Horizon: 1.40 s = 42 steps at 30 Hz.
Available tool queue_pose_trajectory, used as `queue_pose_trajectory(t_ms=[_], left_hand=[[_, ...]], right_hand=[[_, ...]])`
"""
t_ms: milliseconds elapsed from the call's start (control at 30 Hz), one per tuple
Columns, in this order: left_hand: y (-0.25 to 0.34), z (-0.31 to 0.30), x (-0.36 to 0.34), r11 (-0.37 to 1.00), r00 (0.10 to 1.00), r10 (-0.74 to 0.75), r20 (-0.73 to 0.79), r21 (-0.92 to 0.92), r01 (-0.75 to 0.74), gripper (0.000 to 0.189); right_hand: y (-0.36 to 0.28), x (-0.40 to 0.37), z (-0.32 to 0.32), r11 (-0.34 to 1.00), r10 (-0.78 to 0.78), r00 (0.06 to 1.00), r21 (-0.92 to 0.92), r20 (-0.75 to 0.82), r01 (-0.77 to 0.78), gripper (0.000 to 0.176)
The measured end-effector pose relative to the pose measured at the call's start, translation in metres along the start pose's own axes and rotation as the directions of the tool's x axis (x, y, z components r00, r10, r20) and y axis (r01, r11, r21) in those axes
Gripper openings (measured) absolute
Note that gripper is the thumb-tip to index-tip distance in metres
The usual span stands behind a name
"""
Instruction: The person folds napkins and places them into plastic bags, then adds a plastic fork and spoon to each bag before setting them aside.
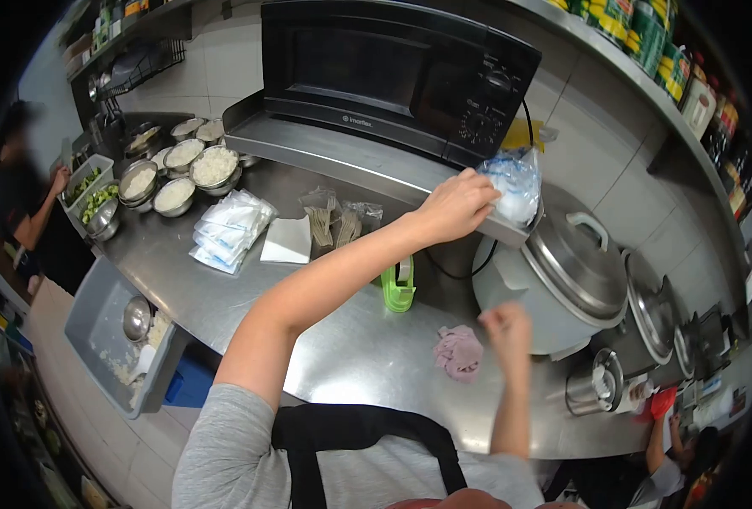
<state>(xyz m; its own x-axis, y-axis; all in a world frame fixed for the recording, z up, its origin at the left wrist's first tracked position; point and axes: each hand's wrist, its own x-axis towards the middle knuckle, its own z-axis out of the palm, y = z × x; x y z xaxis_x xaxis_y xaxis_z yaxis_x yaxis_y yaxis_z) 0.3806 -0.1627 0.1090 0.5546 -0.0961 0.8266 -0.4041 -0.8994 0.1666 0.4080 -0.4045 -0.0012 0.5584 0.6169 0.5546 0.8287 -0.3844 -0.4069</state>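
My left hand (459,204) reaches up to the right end of the metal shelf under the microwave. Its fingers are closed on a clear plastic bag (516,182) with blue print and white contents. Lower down, my right hand (508,327) is blurred by motion over the counter; its fingers look curled in, and what they hold, if anything, is hidden. Beside it lies a crumpled pink cloth (458,353). A green tape dispenser (399,291) stands below my left forearm. Left of it are bagged wooden forks (321,222), white napkins (287,241) and white plastic packets (233,227).
A black microwave (367,72) sits above the steel counter (342,356). Large lidded pots (575,263) stand right. Several rice bowls (215,166) are at the back left, a grey tub (96,314) below. One person (33,195) is at left, another (677,458) at lower right.
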Motion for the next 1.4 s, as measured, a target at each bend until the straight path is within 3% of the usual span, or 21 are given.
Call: queue_pose_trajectory(t_ms=[33,67,133,167,267,333,400,433,467,500,533,600,800,933,1033,1233,1333,1400], left_hand=[[-0.002,0.001,-0.002,1.000,1.000,-0.001,0.003,-0.013,0.001,0.023],[-0.002,0.002,-0.004,1.000,1.000,0.000,0.016,-0.027,0.000,0.023],[-0.004,0.004,-0.005,0.999,1.000,-0.002,0.001,-0.036,0.002,0.022],[-0.007,0.007,-0.005,0.999,1.000,-0.006,-0.009,-0.049,0.006,0.022],[-0.006,0.008,-0.005,0.996,1.000,-0.020,-0.014,-0.092,0.018,0.021],[-0.008,0.005,-0.005,0.993,1.000,-0.029,-0.012,-0.113,0.027,0.021],[-0.010,0.006,-0.007,0.992,0.999,0.007,-0.037,-0.123,-0.012,0.022],[-0.011,0.004,-0.008,0.991,0.999,0.007,-0.036,-0.133,-0.012,0.022],[-0.011,0.003,-0.007,0.991,0.999,0.000,-0.033,-0.130,-0.005,0.022],[-0.009,0.005,-0.006,0.992,0.999,-0.008,-0.033,-0.129,0.003,0.023],[-0.008,0.008,-0.005,0.990,0.999,-0.010,-0.037,-0.141,0.005,0.023],[-0.009,0.007,-0.005,0.987,0.998,-0.065,-0.015,-0.150,0.062,0.025],[-0.007,-0.021,-0.017,0.977,0.996,-0.073,-0.044,-0.202,0.063,0.023],[-0.012,-0.030,-0.016,0.984,0.997,-0.060,-0.047,-0.170,0.052,0.021],[-0.012,-0.025,-0.009,0.979,0.993,-0.096,-0.066,-0.186,0.083,0.018],[-0.007,-0.019,-0.007,0.977,0.988,-0.125,-0.094,-0.184,0.106,0.016],[-0.004,-0.013,-0.005,0.996,0.988,-0.017,-0.152,-0.088,0.003,0.017],[0.001,-0.005,0.003,0.999,0.952,0.037,-0.305,0.012,-0.035,0.021]], right_hand=[[0.031,-0.032,0.033,0.961,0.179,0.978,-0.230,0.108,-0.151,0.020],[0.043,-0.059,0.050,0.886,0.209,0.970,-0.444,0.127,-0.133,0.021],[0.062,-0.099,0.080,0.822,0.407,0.912,-0.454,0.050,-0.342,0.019],[0.070,-0.105,0.088,0.818,0.415,0.909,-0.457,0.050,-0.349,0.019],[0.085,-0.111,0.088,0.837,0.348,0.933,-0.478,0.088,-0.267,0.015],[0.078,-0.085,0.069,0.810,0.351,0.914,-0.556,0.204,-0.187,0.012],[0.031,-0.032,0.017,0.987,0.091,0.996,-0.137,0.021,-0.087,0.009],[-0.002,-0.003,-0.008,0.993,-0.072,0.990,-0.098,-0.125,0.060,0.009],[-0.030,0.024,-0.025,0.988,-0.137,0.959,-0.108,-0.247,0.113,0.009],[-0.039,0.051,-0.031,0.947,-0.301,0.871,-0.228,-0.388,0.226,0.011],[-0.049,0.075,-0.033,0.928,-0.363,0.809,-0.264,-0.462,0.265,0.013],[-0.069,0.118,-0.031,0.845,-0.464,0.779,-0.475,-0.422,0.247,0.014],[-0.062,0.164,-0.008,0.830,-0.293,0.878,-0.557,-0.378,0.037,0.013],[-0.073,0.167,-0.011,0.853,-0.277,0.887,-0.519,-0.369,0.050,0.011],[-0.086,0.167,-0.009,0.800,-0.304,0.899,-0.597,-0.315,0.061,0.010],[-0.067,0.172,-0.018,0.832,-0.335,0.882,-0.544,-0.331,0.112,0.006],[-0.064,0.173,-0.025,0.881,-0.268,0.905,-0.464,-0.331,0.091,0.007],[-0.065,0.172,-0.028,0.898,-0.242,0.912,-0.432,-0.332,0.081,0.008]])
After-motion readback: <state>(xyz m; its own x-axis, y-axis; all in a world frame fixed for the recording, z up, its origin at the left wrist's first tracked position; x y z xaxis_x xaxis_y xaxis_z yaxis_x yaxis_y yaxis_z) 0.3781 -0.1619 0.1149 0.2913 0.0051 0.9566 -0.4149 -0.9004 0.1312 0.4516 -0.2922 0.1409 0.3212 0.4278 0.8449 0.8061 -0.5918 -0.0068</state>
